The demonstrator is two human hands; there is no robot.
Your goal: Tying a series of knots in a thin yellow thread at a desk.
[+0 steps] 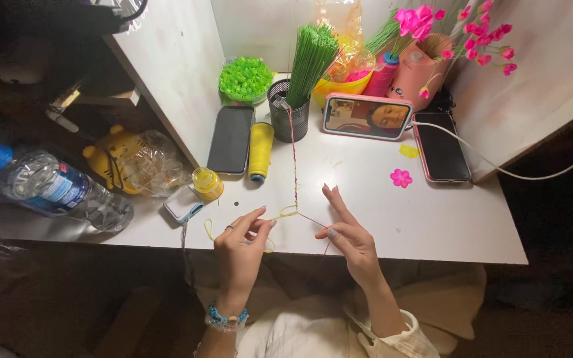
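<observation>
Bare white table [432, 219] lies open toward 3 o'clock of the hands, which work at its near edge. The left hand [241, 242] pinches a yellow thread [285, 212] loop; the right hand [346, 232], fingers half spread, holds a red thread [294, 159] running taut toward 12 o'clock to a mesh cup [288, 113]. Three phones lie beyond.

Over the white tabletop [432, 225], the left hand [241, 246] pinches yellow thread [286, 212] while the right hand [347, 235], at its three o'clock, pulls red thread [294, 159].
</observation>
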